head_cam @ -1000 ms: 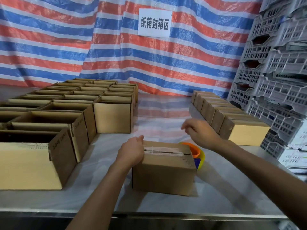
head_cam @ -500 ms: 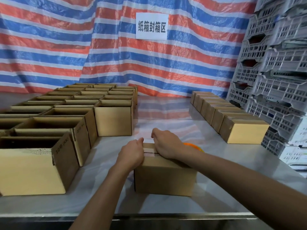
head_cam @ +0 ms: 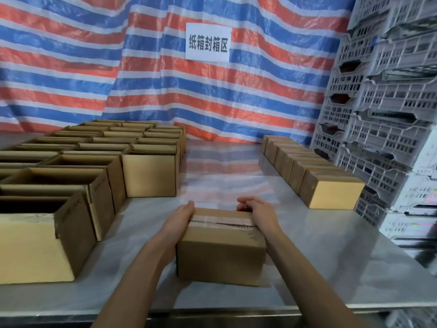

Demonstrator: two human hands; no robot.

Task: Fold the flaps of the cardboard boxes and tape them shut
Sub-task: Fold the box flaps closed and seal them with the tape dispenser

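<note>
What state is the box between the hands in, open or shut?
Shut: the box has its top flaps folded flat, and clear tape runs along their seam.

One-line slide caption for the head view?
Left hand and right hand flank a taped box on the table; open boxes left, sealed boxes right.

Soft, even indoor light, wide-angle view.
The steel table (head_cam: 319, 268) carries a pale sheen; the taped box (head_cam: 220, 254) throws a faint shadow on its near side; crates (head_cam: 390, 143) at the right edge bow and blur.
</note>
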